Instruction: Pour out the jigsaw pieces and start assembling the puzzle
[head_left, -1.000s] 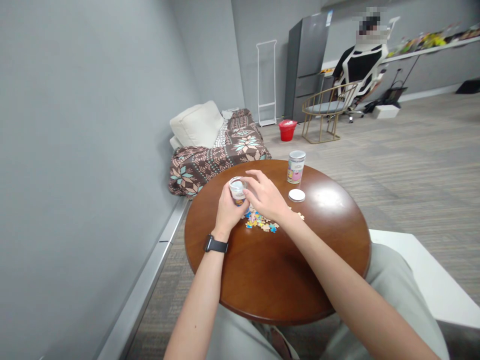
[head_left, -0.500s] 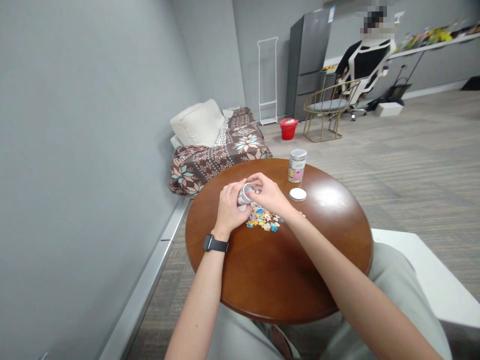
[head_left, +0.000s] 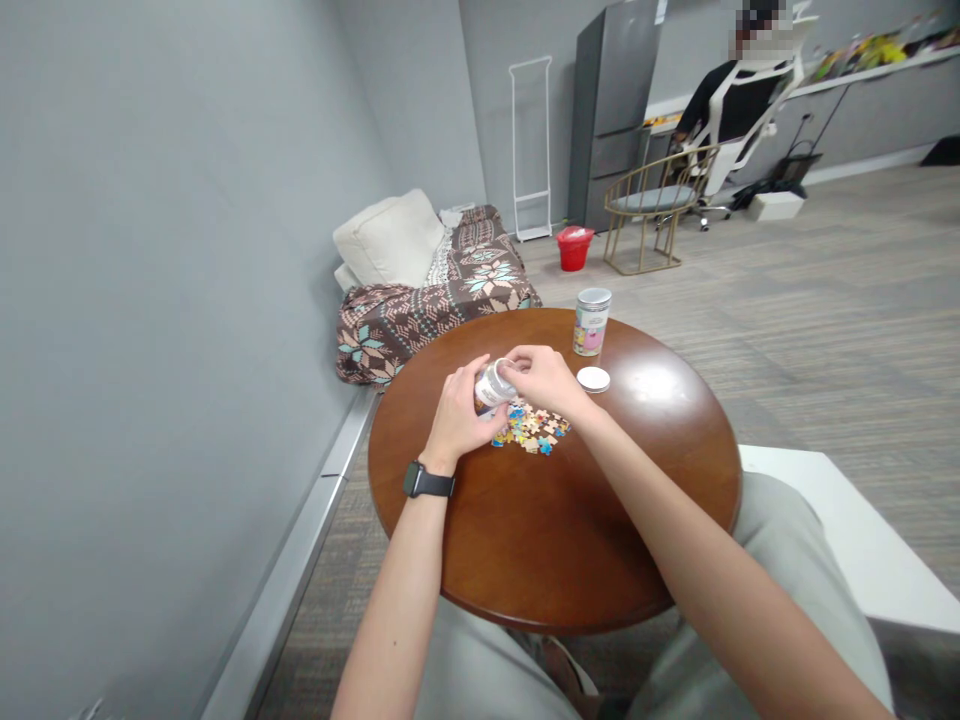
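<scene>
My left hand (head_left: 459, 418) is wrapped round a small printed tin (head_left: 491, 388), which tilts with its mouth towards the right. At that mouth is my right hand (head_left: 549, 380), its fingers drawn together at the rim; whatever they pinch is hidden. Beneath both hands lies a loose pile of colourful jigsaw pieces (head_left: 534, 432), some face up and some showing their plain backs. Beyond my right hand, a round white lid (head_left: 593, 379) lies flat on the table. A second printed tin (head_left: 592, 326) stands upright behind the lid, its top covered.
The round brown table (head_left: 540, 550) is in front of my knees. A sofa with a patterned throw (head_left: 442, 320) borders its far left side. Past it stand a red bin (head_left: 574, 250), a gold-framed chair (head_left: 649, 205) and a fridge (head_left: 615, 110). A person sits in an office chair (head_left: 757, 110).
My right hand's fingers have drawn in closer together at the tin's mouth. The tin has turned so more of its printed side shows. The whole view has shifted slightly.
</scene>
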